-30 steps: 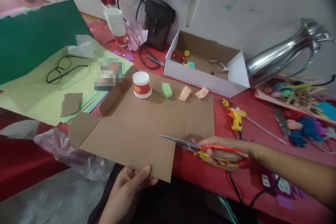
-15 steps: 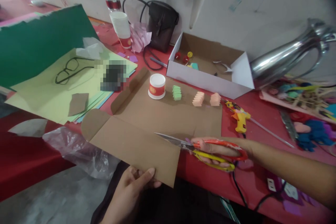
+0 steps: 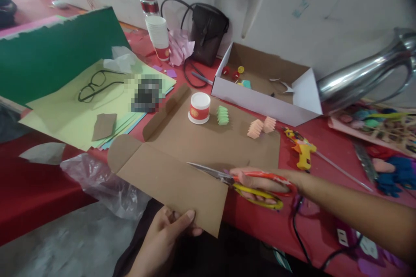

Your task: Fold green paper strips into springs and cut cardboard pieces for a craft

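Two hands on the job, and both are busy. Far left of the frame, a green sheet leans up, with pale yellow-green paper spread below it and a pair of black glasses lying on top. Lower left, crumpled clear plastic hangs off the red table. Bottom centre now: the left hand pinches the near edge of the flattened brown cardboard, thumb on top, fingers tucked under. That cardboard lies flat across the middle of the frame, its near flap jutting past the table edge. On its far side sit an upturned red-and-white paper cup, a folded green paper piece just beside it, and two peach ones further right. Behind those, an open white box. Right of centre, the right hand is closed through the red and yellow handles of the scissors, blades biting into the cardboard's right edge. Just beyond, a yellow glue gun rests on the table; upper right, a shiny metal jug.
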### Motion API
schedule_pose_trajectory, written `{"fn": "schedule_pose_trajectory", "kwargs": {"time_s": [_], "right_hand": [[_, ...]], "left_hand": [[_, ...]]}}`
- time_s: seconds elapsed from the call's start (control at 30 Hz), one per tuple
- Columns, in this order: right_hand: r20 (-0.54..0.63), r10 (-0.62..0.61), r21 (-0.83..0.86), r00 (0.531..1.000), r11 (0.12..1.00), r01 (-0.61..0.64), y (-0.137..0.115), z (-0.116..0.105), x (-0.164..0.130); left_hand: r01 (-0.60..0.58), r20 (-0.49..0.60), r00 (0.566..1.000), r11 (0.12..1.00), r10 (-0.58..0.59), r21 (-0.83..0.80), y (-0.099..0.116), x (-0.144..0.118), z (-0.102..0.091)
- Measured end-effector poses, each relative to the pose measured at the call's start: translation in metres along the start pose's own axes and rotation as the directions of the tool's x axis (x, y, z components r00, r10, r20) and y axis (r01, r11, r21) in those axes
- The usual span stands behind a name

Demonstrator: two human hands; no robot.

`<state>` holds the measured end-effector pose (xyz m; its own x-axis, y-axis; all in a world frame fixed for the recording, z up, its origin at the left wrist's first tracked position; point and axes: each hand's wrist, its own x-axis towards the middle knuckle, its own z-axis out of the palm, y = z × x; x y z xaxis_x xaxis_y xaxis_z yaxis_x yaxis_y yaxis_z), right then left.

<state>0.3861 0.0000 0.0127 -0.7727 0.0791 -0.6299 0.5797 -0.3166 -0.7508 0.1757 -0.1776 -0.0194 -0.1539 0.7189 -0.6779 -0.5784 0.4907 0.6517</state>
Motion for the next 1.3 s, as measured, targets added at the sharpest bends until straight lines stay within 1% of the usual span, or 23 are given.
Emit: {"fn": "schedule_pose_trajectory", "kwargs": {"time_s": [0.07, 0.1, 0.17, 0.27, 0.33, 0.4, 0.5, 0.57, 0.67, 0.8, 0.87, 0.93, 1.0, 1.07, 1.13, 1.2, 1.3], "right_hand": [[0.038, -0.034, -0.008, 0.999, 0.999, 0.035, -0.003, 0.001, 0.005], [0.037, -0.035, -0.021, 0.999, 0.999, 0.035, -0.004, 0.002, 0.007], [-0.008, 0.007, -0.061, 1.000, 0.998, -0.007, -0.004, 0.004, 0.009], [-0.110, 0.079, -0.121, 0.991, 0.988, -0.092, -0.002, 0.006, 0.010], [-0.134, 0.095, -0.145, 0.986, 0.983, -0.115, -0.003, 0.007, 0.010], [-0.133, 0.117, -0.114, 0.984, 0.985, -0.133, -0.008, 0.009, 0.011], [-0.084, 0.153, 0.009, 0.985, 0.988, -0.153, -0.021, 0.012, 0.015], [-0.047, 0.147, 0.045, 0.988, 0.988, -0.144, -0.027, 0.014, 0.020], [-0.053, 0.141, -0.018, 0.989, 0.990, -0.143, -0.029, 0.013, 0.027], [-0.129, 0.119, -0.172, 0.984, 0.975, -0.140, -0.029, 0.010, 0.029], [-0.141, 0.096, -0.211, 0.985, 0.969, -0.125, -0.031, 0.009, 0.028], [-0.140, 0.093, -0.203, 0.986, 0.972, -0.121, -0.031, 0.007, 0.027], [-0.129, 0.096, -0.173, 0.987, 0.978, -0.117, -0.028, 0.005, 0.029], [-0.129, 0.100, -0.142, 0.987, 0.983, -0.118, -0.023, 0.004, 0.033], [-0.131, 0.146, -0.105, 0.981, 0.982, -0.160, -0.019, 0.004, 0.037], [-0.126, 0.189, -0.078, 0.974, 0.977, -0.199, -0.021, 0.005, 0.039], [-0.077, 0.180, -0.043, 0.981, 0.982, -0.184, -0.033, 0.009, 0.041]], "left_hand": [[-0.016, 0.013, 1.000, 1.000, 0.016, -0.001, 0.000, 0.000, -0.001], [-0.022, 0.015, 1.000, 1.000, 0.022, -0.005, 0.000, 0.001, -0.002], [-0.024, 0.017, 1.000, 1.000, 0.024, -0.015, -0.001, 0.001, -0.003], [-0.006, 0.028, 1.000, 0.999, 0.007, -0.035, -0.002, 0.002, -0.005], [0.002, 0.044, 0.999, 0.999, 0.000, -0.038, -0.003, 0.003, -0.007], [0.014, 0.084, 0.996, 1.000, -0.012, -0.024, -0.004, 0.004, -0.009], [0.035, 0.165, 0.986, 0.999, -0.037, 0.018, -0.005, 0.005, -0.012], [0.031, 0.191, 0.981, 0.999, -0.037, 0.037, -0.005, 0.005, -0.013], [0.017, 0.189, 0.982, 1.000, -0.022, 0.027, -0.003, 0.004, -0.013], [0.048, 0.201, 0.979, 0.999, -0.045, -0.009, -0.003, 0.000, -0.011], [0.074, 0.163, 0.984, 0.997, -0.067, -0.035, -0.003, -0.001, -0.012], [0.084, 0.065, 0.995, 0.993, -0.078, -0.089, 0.000, 0.001, -0.016], [0.033, -0.041, 0.998, 0.988, -0.039, -0.154, 0.007, 0.007, -0.023], [-0.060, -0.107, 0.993, 0.984, 0.043, -0.167, 0.015, 0.015, -0.030], [-0.111, -0.134, 0.986, 0.986, 0.094, -0.121, 0.022, 0.020, -0.035], [-0.101, -0.129, 0.988, 0.991, 0.090, -0.083, 0.025, 0.022, -0.038], [-0.071, -0.096, 0.993, 0.993, 0.063, -0.090, 0.024, 0.017, -0.037]]}}
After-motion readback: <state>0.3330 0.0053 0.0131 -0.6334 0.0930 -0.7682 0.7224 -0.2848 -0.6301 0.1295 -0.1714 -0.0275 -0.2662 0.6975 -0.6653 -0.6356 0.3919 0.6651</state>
